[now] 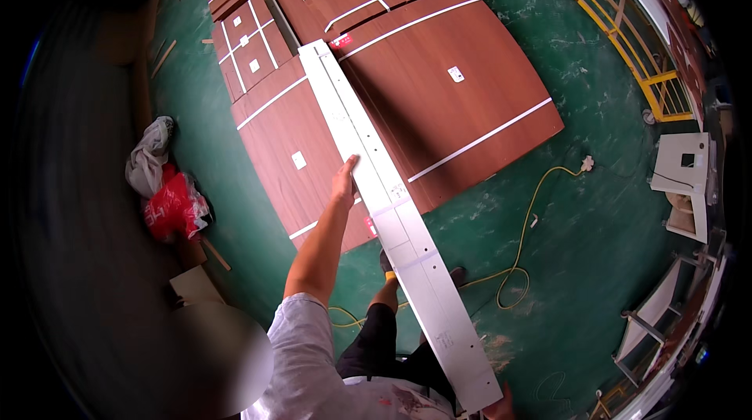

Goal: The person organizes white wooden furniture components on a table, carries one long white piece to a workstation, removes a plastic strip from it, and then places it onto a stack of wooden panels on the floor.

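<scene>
A long white panel bundle (pixel 364 154), bound with thin bands and dotted with small dark holes, slants from the far middle to the near right. My left hand (pixel 345 180) grips its left edge around the middle, thumb on the top face and the other fingers hidden. At the near corner, my right hand (pixel 499 404) holds the end, mostly out of sight at the lower rim. The far end of the bundle is over stacked brown wood-grain boards (pixel 470 40); whether it touches them I cannot tell.
More strapped brown boards (pixel 282 118) lie to the left. A yellow cord (pixel 523 244) loops over the green floor at right, near a yellow-railed rack (pixel 646 79) and white panels (pixel 680 162). Red and grey bags (pixel 176 205) sit at left.
</scene>
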`<state>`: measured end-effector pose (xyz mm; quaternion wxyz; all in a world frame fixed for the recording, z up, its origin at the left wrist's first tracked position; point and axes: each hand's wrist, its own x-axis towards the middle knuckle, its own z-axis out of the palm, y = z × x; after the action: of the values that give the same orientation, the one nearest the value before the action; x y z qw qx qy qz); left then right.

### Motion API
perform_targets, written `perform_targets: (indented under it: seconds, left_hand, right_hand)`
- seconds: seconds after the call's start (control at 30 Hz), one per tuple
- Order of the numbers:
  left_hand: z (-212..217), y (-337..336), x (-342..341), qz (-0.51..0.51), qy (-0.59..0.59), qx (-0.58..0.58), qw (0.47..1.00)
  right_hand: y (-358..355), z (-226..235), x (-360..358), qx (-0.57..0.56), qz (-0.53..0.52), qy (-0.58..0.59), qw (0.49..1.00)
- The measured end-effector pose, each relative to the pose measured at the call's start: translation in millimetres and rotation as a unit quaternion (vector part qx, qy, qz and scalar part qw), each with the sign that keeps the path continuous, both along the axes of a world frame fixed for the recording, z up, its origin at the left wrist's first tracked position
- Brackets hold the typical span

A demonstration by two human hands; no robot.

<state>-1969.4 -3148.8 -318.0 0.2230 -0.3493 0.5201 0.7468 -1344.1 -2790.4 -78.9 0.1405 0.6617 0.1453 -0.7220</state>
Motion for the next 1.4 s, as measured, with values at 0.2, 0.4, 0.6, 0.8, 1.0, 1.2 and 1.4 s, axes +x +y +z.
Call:
perform_targets:
  seconds: [0.2, 0.4, 0.6, 0.8, 1.0, 1.2, 1.4]
  left_hand:
    - [-60.7, -28.5, -39.7, -0.168, 0.113, -0.292, 0.935]
    - [-88.2, 34.1, 90.2, -0.368, 0.056, -0.291, 0.881]
    - [-98.8, 41.7, 180.4, -0.419, 0.186, -0.323, 0.828]
    - [-96.4, 34.3, 151.5, -0.294, 0.176, -0.413, 0.844]
    - [-123.8, 47.0, 46.3, -0.237, 0.207, -0.493, 0.811]
    - [-152.5, 55.1, -18.2, -0.298, 0.169, -0.607, 0.717]
    - [-166.5, 80.4, -16.1, -0.407, 0.111, -0.700, 0.577]
  right_hand:
    - [-37.6, -148.9, -101.8, -0.029, -0.083, 0.089, 0.992]
    - [-78.2, -335.6, -198.2, 0.054, -0.108, 0.109, 0.987]
    - [-111.5, -405.4, -304.4, 0.040, -0.098, 0.167, 0.980]
    - [-120.5, -411.3, -314.4, 0.041, 0.102, 0.047, 0.993]
    - [-108.4, -430.5, -316.0, 0.012, 0.182, 0.118, 0.976]
    - [-96.3, -471.6, -316.0, -0.044, 0.169, 0.183, 0.968]
    - [-109.0, -466.8, -309.3, -0.013, 0.150, 0.194, 0.969]
